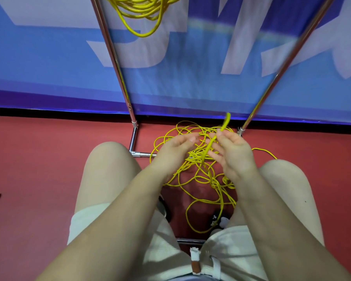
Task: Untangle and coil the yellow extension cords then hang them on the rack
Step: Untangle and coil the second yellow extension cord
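At mid-frame, the right hand (234,153) pinches a strand of the yellow cord (199,171); the left hand (175,149) is relaxed, holding nothing. The tangle lies on the red floor (39,159) below them. At top, a coil (142,11) hangs on the rack (114,57).

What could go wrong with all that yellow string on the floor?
Pulling the strand that the right hand pinches could tighten knots in the tangled cord below. Loops lie across the rack's base bar and could snag there. Cord also lies near the person's feet, so standing up might trip them.
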Available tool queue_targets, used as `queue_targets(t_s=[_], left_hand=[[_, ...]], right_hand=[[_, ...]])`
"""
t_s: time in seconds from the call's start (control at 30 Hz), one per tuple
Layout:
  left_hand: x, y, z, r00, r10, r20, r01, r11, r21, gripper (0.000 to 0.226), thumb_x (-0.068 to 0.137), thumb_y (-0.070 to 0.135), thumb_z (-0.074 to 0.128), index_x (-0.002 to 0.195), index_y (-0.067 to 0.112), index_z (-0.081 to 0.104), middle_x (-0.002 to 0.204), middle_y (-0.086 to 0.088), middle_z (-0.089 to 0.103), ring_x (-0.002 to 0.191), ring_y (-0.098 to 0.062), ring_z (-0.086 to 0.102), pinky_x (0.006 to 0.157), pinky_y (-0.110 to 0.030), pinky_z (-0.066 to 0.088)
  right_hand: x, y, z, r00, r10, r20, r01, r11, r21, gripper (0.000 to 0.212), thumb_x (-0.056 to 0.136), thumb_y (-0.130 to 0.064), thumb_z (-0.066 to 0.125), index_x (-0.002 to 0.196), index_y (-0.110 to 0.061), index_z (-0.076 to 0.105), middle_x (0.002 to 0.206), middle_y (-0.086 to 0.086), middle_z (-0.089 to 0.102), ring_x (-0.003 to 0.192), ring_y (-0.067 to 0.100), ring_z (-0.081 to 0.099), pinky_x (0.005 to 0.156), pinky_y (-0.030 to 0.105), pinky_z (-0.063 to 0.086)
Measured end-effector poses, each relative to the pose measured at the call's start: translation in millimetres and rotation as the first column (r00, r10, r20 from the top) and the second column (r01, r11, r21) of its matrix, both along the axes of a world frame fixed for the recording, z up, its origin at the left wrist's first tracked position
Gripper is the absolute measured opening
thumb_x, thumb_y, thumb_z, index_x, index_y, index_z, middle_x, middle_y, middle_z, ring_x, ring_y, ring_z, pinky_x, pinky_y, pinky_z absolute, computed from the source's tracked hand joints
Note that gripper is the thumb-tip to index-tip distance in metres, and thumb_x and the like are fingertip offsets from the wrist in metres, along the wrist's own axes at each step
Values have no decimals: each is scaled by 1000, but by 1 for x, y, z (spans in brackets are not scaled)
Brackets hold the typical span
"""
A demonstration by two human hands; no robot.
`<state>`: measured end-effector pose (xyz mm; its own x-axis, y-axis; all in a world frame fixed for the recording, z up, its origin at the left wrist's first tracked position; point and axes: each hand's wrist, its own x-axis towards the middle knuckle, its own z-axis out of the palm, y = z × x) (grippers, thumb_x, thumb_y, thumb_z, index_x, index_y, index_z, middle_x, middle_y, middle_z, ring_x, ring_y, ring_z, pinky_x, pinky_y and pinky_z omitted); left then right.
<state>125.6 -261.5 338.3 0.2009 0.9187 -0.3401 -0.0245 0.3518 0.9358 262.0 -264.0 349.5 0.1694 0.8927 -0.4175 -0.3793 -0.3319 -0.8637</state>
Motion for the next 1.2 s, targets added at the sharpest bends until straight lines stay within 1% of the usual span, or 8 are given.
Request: queue_targets(t_s=[0.17,0.27,0.37,0.47,0.6,0.87,1.03,1.2], left_hand=[[3,-14,-15,985,-89,-150,102,991,84,20,97,11,50,113,7,60,75,14,54,56,15,48,61,-3,35],[4,-13,-13,985,-89,-151,108,986,126,12,96,7,51,104,7,59,83,5,59,70,8,52,73,-9,40],[2,-9,-11,987,-55,-151,79,985,153,10,95,5,50,100,5,59,89,1,64,80,-1,60,87,-20,45],[-3,-4,-8,993,72,-96,-57,987,152,15,96,6,49,90,16,59,83,-1,64,72,-11,60,83,-32,50],[-9,6,-2,977,212,-18,-209,973,97,11,96,12,51,88,16,59,80,-3,66,57,-3,62,61,-17,52],[-14,15,19,921,369,124,-376,926,34,12,96,19,53,87,15,60,68,7,70,52,-5,62,55,-17,54],[-13,18,25,928,317,195,-326,945,19,15,98,22,48,102,14,60,88,2,69,68,-5,67,64,-17,54],[-6,-1,-4,995,66,70,-66,998,-8,20,100,21,41,109,21,59,102,6,65,95,-9,61,77,-16,47]], right_hand=[[1,12,15,956,-75,-283,70,997,-26,3,96,-17,49,96,-15,51,80,-3,68,66,8,69,55,25,57],[-3,18,22,941,-75,-329,74,997,-17,8,97,-17,48,90,-14,53,67,-6,71,63,7,70,53,25,56],[-4,20,22,941,-52,-333,63,998,21,9,97,-18,47,95,-13,54,78,-1,72,71,10,70,60,26,58],[-4,13,13,993,86,-80,-83,996,35,15,96,-20,50,109,-16,54,98,3,66,88,16,66,76,31,55],[-11,-11,-13,884,303,356,-335,942,30,12,91,-13,57,101,-16,62,92,-1,66,80,-3,62,71,12,49],[-7,-15,-22,679,283,678,-463,881,95,15,85,-7,65,91,-19,59,78,-13,55,72,0,54,69,7,44],[-11,-10,-12,871,230,435,-292,953,81,11,87,-8,62,96,-14,59,78,-2,62,59,-4,62,55,16,46],[-7,7,9,999,8,-34,-10,999,-43,5,92,-15,57,96,-16,55,79,-4,60,70,7,62,60,27,51]])
